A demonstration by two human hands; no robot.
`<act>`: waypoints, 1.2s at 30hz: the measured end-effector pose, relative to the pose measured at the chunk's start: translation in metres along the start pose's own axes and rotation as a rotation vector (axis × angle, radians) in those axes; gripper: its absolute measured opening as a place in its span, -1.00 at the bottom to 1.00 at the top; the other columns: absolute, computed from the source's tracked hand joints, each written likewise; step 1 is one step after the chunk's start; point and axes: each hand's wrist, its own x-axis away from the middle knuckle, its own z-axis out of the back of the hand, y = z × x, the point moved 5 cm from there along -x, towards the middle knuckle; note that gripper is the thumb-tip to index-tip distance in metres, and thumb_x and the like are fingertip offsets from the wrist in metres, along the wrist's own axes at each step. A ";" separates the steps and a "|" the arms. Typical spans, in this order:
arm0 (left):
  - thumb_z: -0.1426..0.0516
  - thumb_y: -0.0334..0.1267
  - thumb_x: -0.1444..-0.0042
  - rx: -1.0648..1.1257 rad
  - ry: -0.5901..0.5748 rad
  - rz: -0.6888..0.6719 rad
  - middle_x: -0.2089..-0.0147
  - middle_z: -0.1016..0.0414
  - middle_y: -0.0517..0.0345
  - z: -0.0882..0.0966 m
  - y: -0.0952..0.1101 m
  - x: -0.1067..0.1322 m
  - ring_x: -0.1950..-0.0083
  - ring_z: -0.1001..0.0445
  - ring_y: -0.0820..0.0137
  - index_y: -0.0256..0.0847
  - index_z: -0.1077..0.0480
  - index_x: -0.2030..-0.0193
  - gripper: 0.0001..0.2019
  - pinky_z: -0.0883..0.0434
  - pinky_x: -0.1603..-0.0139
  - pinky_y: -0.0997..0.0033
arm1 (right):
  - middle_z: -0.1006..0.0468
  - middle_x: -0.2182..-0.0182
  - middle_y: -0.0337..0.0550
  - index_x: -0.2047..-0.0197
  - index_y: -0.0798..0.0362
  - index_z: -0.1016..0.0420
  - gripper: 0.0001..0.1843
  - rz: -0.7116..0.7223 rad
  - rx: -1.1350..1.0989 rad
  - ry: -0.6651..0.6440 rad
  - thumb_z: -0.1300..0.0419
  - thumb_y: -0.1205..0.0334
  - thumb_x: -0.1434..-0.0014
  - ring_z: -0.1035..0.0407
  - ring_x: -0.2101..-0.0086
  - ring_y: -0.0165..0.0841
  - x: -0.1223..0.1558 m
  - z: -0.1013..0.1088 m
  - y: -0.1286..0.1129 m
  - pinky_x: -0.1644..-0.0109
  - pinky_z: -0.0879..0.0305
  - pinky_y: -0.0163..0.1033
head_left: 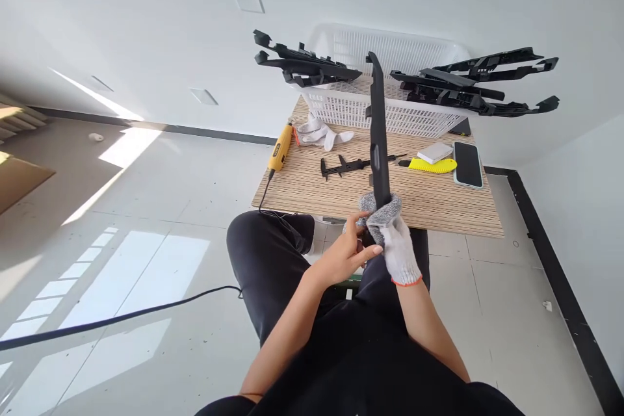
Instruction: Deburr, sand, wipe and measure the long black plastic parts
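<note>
A long black plastic trim piece (379, 123) stands almost upright in front of me, its hooked tip in front of the white basket. My right hand (397, 240), in a white and grey knit glove with an orange cuff, is closed around its lower part. Bare, my left hand (348, 250) grips near the bottom end, index finger against the grey fabric and thumb stretched across below. The piece's lowest end is hidden between my hands. Behind it on the table lies a black caliper (344, 167).
The wood-slatted table (312, 192) carries a yellow corded power tool (281, 146), a white glove (319, 133), a yellow-handled knife (431, 165), a small white box (435, 153) and a phone (468, 164). Black trim pieces (312, 68) overhang the white plastic basket (341, 107) on both sides.
</note>
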 end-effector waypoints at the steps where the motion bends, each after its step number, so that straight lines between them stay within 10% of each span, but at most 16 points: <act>1: -0.16 -0.02 -0.27 0.045 -0.005 0.028 0.01 -0.53 -0.01 0.008 -0.007 0.005 0.42 -0.54 0.40 -0.08 0.02 -0.38 -0.35 -0.53 0.24 0.27 | -0.65 0.02 -0.06 -0.11 -0.02 -0.51 -0.45 -0.036 -0.052 0.014 -0.29 -0.12 -0.13 -0.59 0.11 -0.18 0.000 0.003 -0.001 0.06 -0.55 -0.13; 6: -0.03 0.04 -0.30 -0.166 0.487 0.308 -0.02 -0.57 -0.07 0.106 -0.078 0.040 0.16 -0.63 0.26 -0.24 -0.40 0.05 -0.63 -0.53 0.02 0.21 | -0.66 0.08 0.02 -0.03 0.02 -0.54 -0.56 -0.093 -0.024 0.119 -0.25 -0.04 -0.16 -0.59 0.13 -0.13 0.001 0.021 -0.016 0.11 -0.55 -0.06; 9: 0.01 -0.07 -0.29 -0.411 0.651 0.448 -0.10 -0.56 -0.16 0.153 -0.108 0.053 -0.12 -0.56 0.15 -0.27 -0.40 -0.06 -0.62 -0.47 -0.15 0.16 | -0.67 0.13 0.02 0.00 0.01 -0.55 -0.63 -0.122 -0.001 0.114 -0.20 0.01 -0.20 -0.58 0.15 -0.12 0.001 0.022 -0.019 0.13 -0.55 -0.03; 15: 0.03 -0.07 -0.29 -0.864 0.823 0.583 -0.29 -0.33 -0.51 0.188 -0.094 0.053 -0.43 -0.13 -0.23 -0.50 -0.34 -0.22 -0.46 -0.15 -0.38 -0.21 | -0.66 0.12 -0.05 0.01 -0.02 -0.55 -0.67 -0.114 -0.042 0.134 -0.21 0.10 -0.16 -0.58 0.17 -0.16 0.000 0.025 -0.014 0.11 -0.52 -0.07; 21: 0.03 -0.04 -0.31 -0.878 0.937 0.628 -0.46 -0.12 -0.44 0.208 -0.087 0.071 -0.49 0.02 -0.23 -0.56 0.02 -0.49 -0.24 -0.04 -0.46 -0.22 | -0.66 0.15 -0.04 0.05 0.00 -0.54 -0.69 -0.116 -0.083 0.169 -0.21 0.13 -0.14 -0.58 0.20 -0.18 0.005 0.034 -0.018 0.13 -0.52 -0.07; 29: -0.08 0.06 -0.27 -0.233 1.235 0.213 -0.47 -0.12 -0.12 0.261 -0.116 0.053 -0.50 -0.09 0.12 -0.09 -0.23 -0.34 -0.45 -0.16 -0.47 0.07 | -0.67 0.21 -0.15 0.06 -0.03 -0.56 -0.65 -0.143 -0.176 0.216 -0.29 0.12 -0.06 -0.56 0.28 -0.27 0.002 0.028 -0.015 0.21 -0.51 -0.18; 32: -0.03 0.14 -0.30 0.443 1.133 0.354 -0.36 -0.33 -0.05 0.296 -0.157 0.014 -0.43 -0.27 0.20 -0.02 -0.36 -0.23 -0.52 -0.27 -0.38 0.24 | -0.67 0.19 -0.12 0.09 0.00 -0.57 -0.66 -0.138 -0.166 0.209 -0.31 0.13 -0.04 -0.55 0.29 -0.26 0.003 0.025 -0.019 0.23 -0.51 -0.18; 36: -0.05 -0.08 -0.37 0.519 1.180 0.431 -0.33 -0.37 -0.05 0.328 -0.193 0.004 -0.38 -0.32 0.26 -0.09 -0.38 -0.20 -0.66 -0.29 -0.37 0.20 | -0.66 0.20 -0.05 0.19 0.01 -0.56 -0.77 -0.059 -0.055 0.184 -0.27 0.12 -0.07 -0.55 0.30 -0.23 0.002 0.032 -0.027 0.24 -0.52 -0.11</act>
